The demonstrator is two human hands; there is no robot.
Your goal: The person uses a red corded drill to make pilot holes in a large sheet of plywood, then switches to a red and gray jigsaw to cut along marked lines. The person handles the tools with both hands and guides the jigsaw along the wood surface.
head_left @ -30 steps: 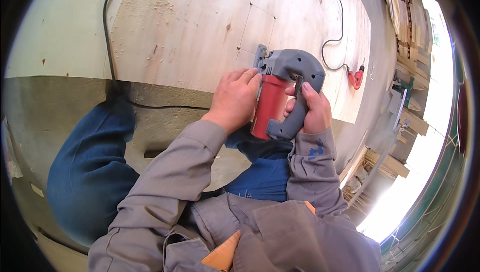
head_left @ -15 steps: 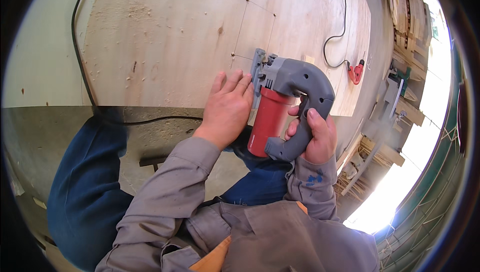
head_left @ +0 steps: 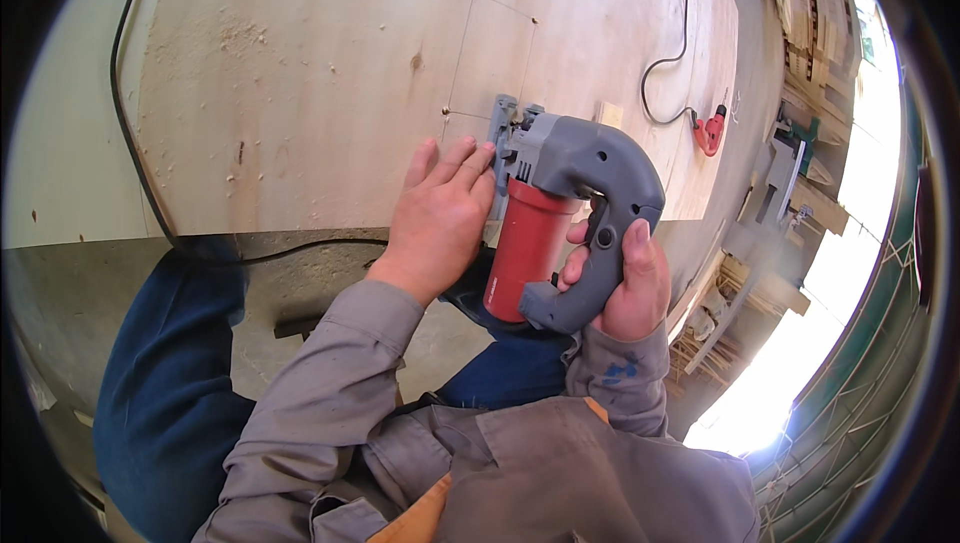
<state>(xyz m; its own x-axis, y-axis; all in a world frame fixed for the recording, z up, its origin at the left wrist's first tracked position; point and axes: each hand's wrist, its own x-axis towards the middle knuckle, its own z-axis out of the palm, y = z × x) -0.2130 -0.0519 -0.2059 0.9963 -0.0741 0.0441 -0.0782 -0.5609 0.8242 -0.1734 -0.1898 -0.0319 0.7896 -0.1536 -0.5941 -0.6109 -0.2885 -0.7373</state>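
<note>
A red and grey jigsaw (head_left: 610, 158) stands at the near edge of a large pale plywood sheet (head_left: 320, 123). My right hand (head_left: 640, 293) is wrapped round its curved grey handle, the fingers partly hidden behind it. On the sheet, my left hand (head_left: 440, 218) lies flat with fingers stretched out, the fingertips against the jigsaw's metal base plate (head_left: 502, 128). Thin lines mark out a rectangle just beyond the base plate, with small dark holes at its visible corners, such as one hole (head_left: 446, 111) near my fingertips. The blade is hidden from view.
A black cord (head_left: 125, 93) runs over the sheet's left side and below its near edge. On the right lie a small wood block (head_left: 609, 114) and a red power drill (head_left: 709, 130) with its cord. Sawdust is scattered at left. Stacked timber (head_left: 805, 33) stands beyond.
The whole view has shifted slightly, so the sheet and jigsaw appear a little further left. Both hands keep nearly the same places on and beside the jigsaw.
</note>
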